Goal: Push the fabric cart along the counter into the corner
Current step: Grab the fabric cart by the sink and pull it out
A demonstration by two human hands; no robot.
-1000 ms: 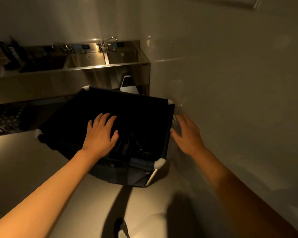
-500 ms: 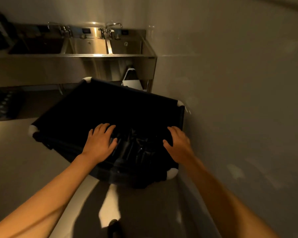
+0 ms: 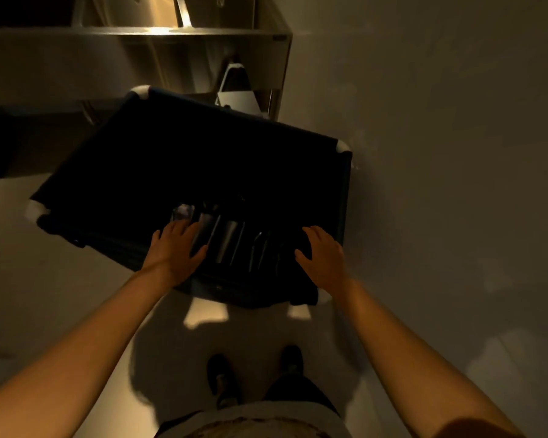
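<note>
A dark fabric cart [image 3: 184,159] with white corner caps stands on the floor, turned at an angle, its right corner close to the wall. Shiny dark items lie inside near its front rim. My left hand [image 3: 171,252] rests on the front rim, fingers spread over the edge. My right hand [image 3: 321,254] lies on the same rim near the cart's right front corner, fingers apart. Both hands lie flat on the rim. The steel counter [image 3: 133,52] with sinks runs across the top, just beyond the cart.
A plain wall [image 3: 440,153] closes the right side and meets the counter's end in a corner. A white-and-dark object [image 3: 236,90] stands under the counter behind the cart. My two shoes [image 3: 222,377] are on the floor below.
The view has tilted down and I have stepped closer. My right hand came off the wall side onto the cart's front rim. The cart sits nearer the wall.
</note>
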